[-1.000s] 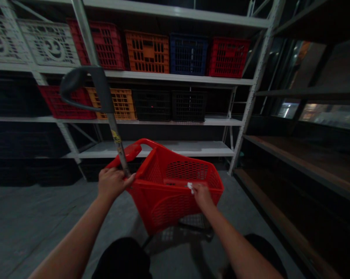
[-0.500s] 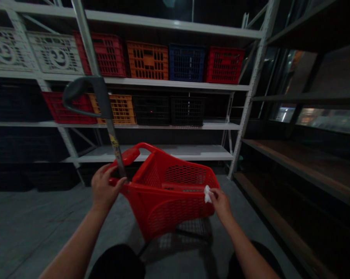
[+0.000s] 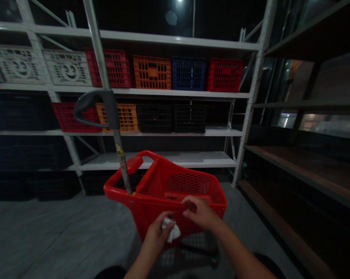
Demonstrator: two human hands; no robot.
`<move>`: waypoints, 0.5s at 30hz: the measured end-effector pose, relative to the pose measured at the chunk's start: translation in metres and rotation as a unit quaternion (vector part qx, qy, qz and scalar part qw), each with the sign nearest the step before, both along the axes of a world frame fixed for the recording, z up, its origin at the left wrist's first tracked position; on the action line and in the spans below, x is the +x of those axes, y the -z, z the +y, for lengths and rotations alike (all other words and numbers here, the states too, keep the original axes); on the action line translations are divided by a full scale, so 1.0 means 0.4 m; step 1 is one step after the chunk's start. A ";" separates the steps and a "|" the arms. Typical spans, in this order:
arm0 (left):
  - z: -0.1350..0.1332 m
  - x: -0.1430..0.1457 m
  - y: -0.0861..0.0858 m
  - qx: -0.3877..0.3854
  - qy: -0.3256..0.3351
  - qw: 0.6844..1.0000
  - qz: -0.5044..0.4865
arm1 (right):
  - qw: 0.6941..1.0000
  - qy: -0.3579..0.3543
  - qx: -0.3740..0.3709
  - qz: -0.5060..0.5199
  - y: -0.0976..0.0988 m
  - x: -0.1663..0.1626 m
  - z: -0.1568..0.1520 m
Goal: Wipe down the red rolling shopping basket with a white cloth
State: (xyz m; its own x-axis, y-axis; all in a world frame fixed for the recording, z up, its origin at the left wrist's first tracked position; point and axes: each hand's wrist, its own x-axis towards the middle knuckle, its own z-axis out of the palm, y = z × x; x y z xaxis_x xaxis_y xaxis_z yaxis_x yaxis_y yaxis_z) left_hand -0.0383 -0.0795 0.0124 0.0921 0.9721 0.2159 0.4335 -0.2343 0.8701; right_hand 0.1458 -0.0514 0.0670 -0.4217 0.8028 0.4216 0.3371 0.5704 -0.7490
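Pinching a white wad (image 3: 174,232) in the left grip (image 3: 155,234), just in front of the cart (image 3: 147,208).
Holding nothing visible in the right grip (image 3: 202,213), fingers loosely curled, near the wad, up and to its right. Could lose the wad to the floor (image 3: 41,236) below the left grip if pinched too thinly; could knock it loose by bumping the cart's side behind.

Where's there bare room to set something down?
Low white shelf behind the red cart; shelf stretch between the rightmost black crate and right upright. Crowded: upper crate row, and cart's near side, where left hand holds white wad beside right hand.
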 end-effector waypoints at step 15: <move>-0.082 0.077 0.069 -0.102 0.066 0.993 -0.002 | 0.885 0.199 0.388 -0.166 -0.191 -0.043 0.206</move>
State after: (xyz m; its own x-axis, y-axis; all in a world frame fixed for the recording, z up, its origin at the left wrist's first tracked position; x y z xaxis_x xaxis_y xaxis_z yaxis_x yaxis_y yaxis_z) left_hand -0.0074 -0.1123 -0.0152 0.2217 0.9750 0.0158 0.4075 -0.1074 0.9069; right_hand 0.1285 0.0311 0.1434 -0.3745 0.4394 0.8165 0.7543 0.6565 -0.0073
